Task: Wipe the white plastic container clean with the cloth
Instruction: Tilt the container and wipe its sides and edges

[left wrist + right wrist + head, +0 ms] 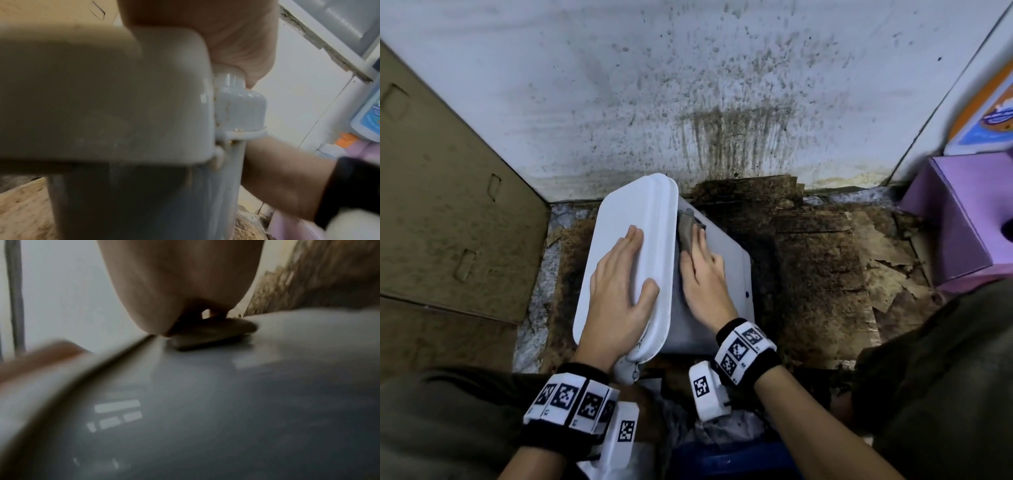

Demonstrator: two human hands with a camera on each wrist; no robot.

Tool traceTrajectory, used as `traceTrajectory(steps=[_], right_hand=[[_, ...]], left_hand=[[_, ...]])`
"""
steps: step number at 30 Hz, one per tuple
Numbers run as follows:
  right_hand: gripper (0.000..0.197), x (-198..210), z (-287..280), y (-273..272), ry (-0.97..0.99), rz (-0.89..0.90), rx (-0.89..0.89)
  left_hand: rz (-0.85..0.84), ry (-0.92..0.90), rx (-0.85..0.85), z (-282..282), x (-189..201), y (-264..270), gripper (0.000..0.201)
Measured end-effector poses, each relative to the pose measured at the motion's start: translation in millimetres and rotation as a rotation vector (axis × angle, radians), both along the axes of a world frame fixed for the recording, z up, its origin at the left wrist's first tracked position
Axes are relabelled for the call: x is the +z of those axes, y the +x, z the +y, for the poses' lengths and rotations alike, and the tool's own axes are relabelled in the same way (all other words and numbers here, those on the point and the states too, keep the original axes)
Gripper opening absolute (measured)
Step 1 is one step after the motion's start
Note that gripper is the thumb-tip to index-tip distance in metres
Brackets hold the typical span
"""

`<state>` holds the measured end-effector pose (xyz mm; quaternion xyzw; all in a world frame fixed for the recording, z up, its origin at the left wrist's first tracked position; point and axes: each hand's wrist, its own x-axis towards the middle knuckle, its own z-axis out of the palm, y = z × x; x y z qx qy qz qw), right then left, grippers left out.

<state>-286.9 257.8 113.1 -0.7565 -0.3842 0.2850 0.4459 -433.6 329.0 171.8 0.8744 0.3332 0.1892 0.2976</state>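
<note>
white plastic container [719, 274], cloth [687, 229] under right hand [703, 277]

container [709, 274] on its side on floor cardboard [808, 267], before wall [688, 85] | left hand [616, 277] on lid [633, 219] | right hand [702, 274] on cloth [686, 226], right of lid | box [955, 219] far right

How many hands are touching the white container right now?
2. The left hand lies flat on the white container's lid; the right hand presses the cloth against its upturned side, just beside the lid's edge.
</note>
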Motion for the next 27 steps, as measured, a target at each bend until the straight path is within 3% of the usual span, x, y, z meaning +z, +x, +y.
traceTrajectory(steps=[2, 8, 13, 17, 21, 27], right_hand=[[0.057, -15.5, -6.9, 6.8, 0.010, -0.061, 0.031], [0.057, -67.4, -12.4, 44.8, -0.153, 0.054, -0.014], [0.058, -93.4, -29.8, 61.1, -0.378, 0.268, -0.178], [0.058, -82.7, -29.3, 57.1, -0.411, 0.328, -0.215], [0.058, -62.4, -24.6, 43.4, -0.355, 0.270, -0.215], [0.056, -27.3, -17.5, 13.9, -0.111, 0.255, -0.164]], left_hand=[[-0.012, -0.004, 0.004, 1.3, 0.3, -0.5, 0.068], [-0.021, -0.013, 0.016, 1.1, 1.3, -2.7, 0.069], [-0.001, -0.014, 0.004, -6.4, 4.9, 3.0, 0.069], [0.012, 0.008, 0.002, -9.7, 4.5, 6.6, 0.069], [0.003, 0.021, 0.006, -7.6, 2.4, 6.5, 0.070], [0.017, 0.034, 0.012, -8.3, 3.9, 11.1, 0.072]])
